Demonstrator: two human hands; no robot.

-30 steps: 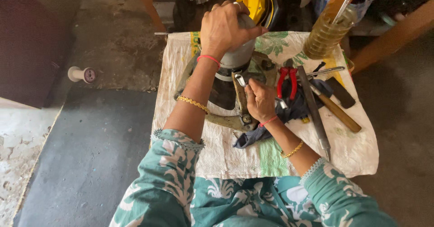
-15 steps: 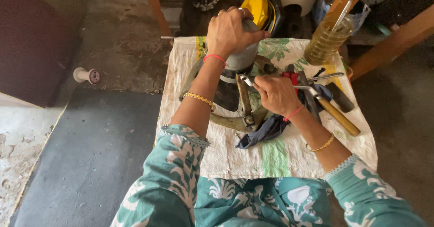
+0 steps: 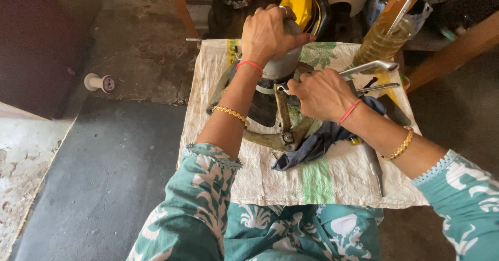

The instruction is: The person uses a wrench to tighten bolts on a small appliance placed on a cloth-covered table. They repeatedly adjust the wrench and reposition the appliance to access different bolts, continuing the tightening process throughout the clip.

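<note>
Left hand: the left hand (image 3: 270, 32) sits in the upper middle of the frame, clamped down over the rounded grey top of the machine part (image 3: 278, 92); its fingers wrap over the dome, curled and closed against it.

Right hand: the right hand (image 3: 322, 92), just right of centre, is closed round a metal wrench (image 3: 371, 66) whose bright handle sticks out toward the upper right; its fingers are bunched together around the tool's near end, which meets the part.

Machine part: a grey, domed housing with dull greenish metal arms spreading beneath it, standing in the middle of the bench (image 3: 332, 180), between the two hands.

How it handles: I judge it heavy and rigid, cast metal by the look, unlikely to flex or dent. The dome looks smooth and perhaps oily, so a palm pressed on top may slip; the arms offer edges for a surer hold.

Where to hold: top of the dome for steadying, the arms for lifting.

Bench cover: a white woven sack with green print, stained, under everything.

Rag: a dark blue cloth (image 3: 312, 144) lies crumpled below the right wrist, touching the part's lower arm.

Nearby: a bottle of yellowish oil (image 3: 379, 40) at upper right; a long metal tool (image 3: 374, 165) lies at lower right of the sack; a small spool (image 3: 101, 83) on the floor at left.
</note>
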